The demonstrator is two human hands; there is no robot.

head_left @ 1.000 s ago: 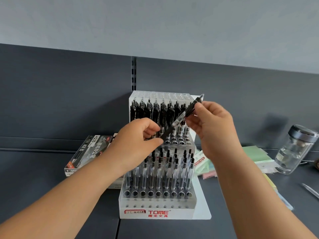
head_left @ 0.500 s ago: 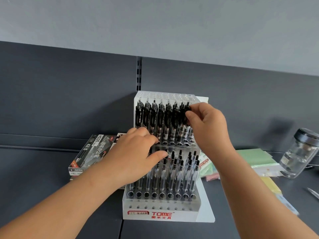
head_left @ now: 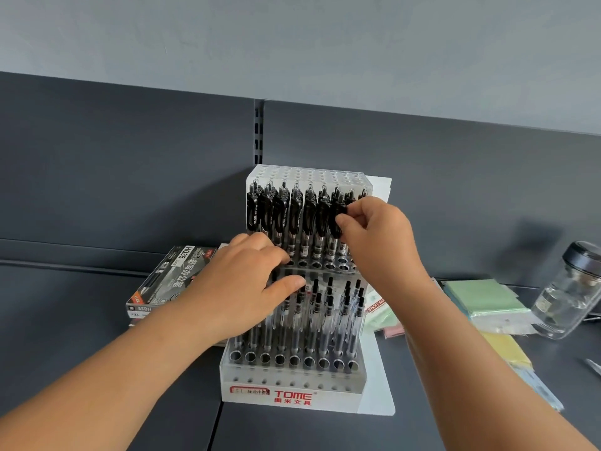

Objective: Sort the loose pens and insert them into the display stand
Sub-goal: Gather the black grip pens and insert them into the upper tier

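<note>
A clear tiered display stand (head_left: 292, 390) marked TOME stands on the dark shelf. Its upper tier holds a row of black pens (head_left: 294, 219); the lower tier holds several clear pens with black caps (head_left: 330, 307). My right hand (head_left: 377, 229) pinches the top of a black pen (head_left: 338, 211) standing upright at the right end of the upper row. My left hand (head_left: 250, 284) rests on the stand's left side with fingers spread over the middle tier, holding nothing.
Boxes of pens (head_left: 169, 281) lie stacked left of the stand. Packs of sticky notes (head_left: 484, 297) in green, pink and yellow lie to the right. A glass jar with a dark lid (head_left: 572, 294) stands at the far right. A dark back panel rises behind.
One second ago both hands held the black pen slanted in front of the stand. The right hand has since stood it upright in the upper row, and the left hand has dropped onto the stand.
</note>
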